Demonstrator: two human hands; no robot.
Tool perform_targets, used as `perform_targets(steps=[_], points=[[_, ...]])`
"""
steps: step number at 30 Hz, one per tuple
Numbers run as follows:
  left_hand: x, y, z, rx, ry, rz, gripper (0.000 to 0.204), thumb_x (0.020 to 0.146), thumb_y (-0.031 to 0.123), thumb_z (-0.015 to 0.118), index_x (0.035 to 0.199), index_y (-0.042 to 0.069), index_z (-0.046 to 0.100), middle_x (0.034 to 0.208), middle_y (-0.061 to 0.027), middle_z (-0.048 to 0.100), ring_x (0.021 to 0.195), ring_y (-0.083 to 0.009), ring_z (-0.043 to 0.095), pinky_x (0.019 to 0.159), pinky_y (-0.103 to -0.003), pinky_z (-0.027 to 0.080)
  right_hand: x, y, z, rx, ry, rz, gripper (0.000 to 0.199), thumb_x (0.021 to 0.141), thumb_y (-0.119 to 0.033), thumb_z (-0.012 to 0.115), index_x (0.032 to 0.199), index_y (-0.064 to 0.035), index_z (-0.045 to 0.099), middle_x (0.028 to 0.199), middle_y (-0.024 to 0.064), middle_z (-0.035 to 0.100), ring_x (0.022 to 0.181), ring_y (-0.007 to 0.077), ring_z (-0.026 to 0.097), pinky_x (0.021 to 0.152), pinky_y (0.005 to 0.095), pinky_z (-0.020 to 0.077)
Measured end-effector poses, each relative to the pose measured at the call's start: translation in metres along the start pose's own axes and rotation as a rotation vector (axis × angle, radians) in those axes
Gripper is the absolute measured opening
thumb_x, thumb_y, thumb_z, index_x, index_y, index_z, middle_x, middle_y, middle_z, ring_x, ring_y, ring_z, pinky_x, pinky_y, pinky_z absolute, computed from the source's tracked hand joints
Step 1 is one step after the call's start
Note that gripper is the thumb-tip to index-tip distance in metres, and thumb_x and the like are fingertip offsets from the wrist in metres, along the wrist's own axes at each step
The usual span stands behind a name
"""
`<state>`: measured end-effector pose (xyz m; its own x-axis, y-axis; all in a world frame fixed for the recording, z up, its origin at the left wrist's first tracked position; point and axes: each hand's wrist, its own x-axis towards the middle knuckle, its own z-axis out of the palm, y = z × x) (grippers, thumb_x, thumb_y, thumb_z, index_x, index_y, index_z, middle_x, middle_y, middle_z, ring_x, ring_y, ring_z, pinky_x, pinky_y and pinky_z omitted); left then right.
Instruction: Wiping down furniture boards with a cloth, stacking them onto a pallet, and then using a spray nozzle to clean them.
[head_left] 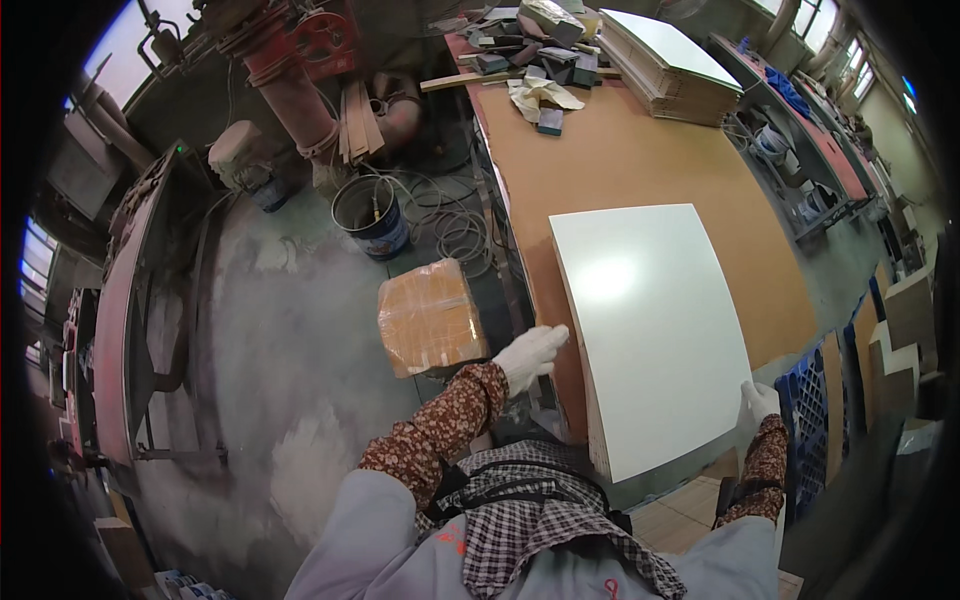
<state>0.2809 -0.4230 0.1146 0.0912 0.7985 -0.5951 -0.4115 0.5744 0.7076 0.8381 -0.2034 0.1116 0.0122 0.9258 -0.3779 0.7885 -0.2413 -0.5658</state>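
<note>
L hand (532,358): gloved fingers bent together, just beside L edge of white panel (655,330). R hand (763,400): at R edge; couldn't tell if pinching. Panel lay at near end of brown table (640,150); edge-only contact prob. suited gloss best.

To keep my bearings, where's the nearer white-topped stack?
The white-topped stack is right of centre in the head view, over the near end of the brown tabletop, between the gloved left hand and right hand.
</note>
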Motion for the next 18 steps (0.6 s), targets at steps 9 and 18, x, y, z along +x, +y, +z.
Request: perform_targets(steps=[9, 18], points=[[0.095, 0.08, -0.031, -0.097, 0.071, 0.127, 0.082, 0.106, 0.056, 0.05, 0.163, 0.007, 0.019, 0.167, -0.0239, 0.024, 0.152, -0.0355, 0.031, 0.121, -0.048, 0.029, 0.045, -0.104, 0.038, 0.262, -0.025, -0.042, 0.04, 0.092, -0.032, 0.073, 0.112, 0.0018, 0.073, 0.095, 0.0049, 0.072, 0.084, 0.0144, 0.065, 0.077, 0.0323, 0.0525], [0.195, 0.114, -0.025, -0.543, 0.081, 0.19, 0.051, 0.108, 0.042, 0.055, 0.141, 0.004, 0.053, 0.14, -0.0122, 0.062, 0.127, -0.0278, 0.06, 0.107, -0.041, 0.051, 0.067, -0.152, 0.035, 0.24, -0.074, 0.05, 0.048, 0.094, -0.035, 0.074, 0.124, 0.002, 0.071, 0.111, 0.0099, 0.074, 0.102, 0.0162, 0.067, 0.092, 0.0333, 0.0522]])
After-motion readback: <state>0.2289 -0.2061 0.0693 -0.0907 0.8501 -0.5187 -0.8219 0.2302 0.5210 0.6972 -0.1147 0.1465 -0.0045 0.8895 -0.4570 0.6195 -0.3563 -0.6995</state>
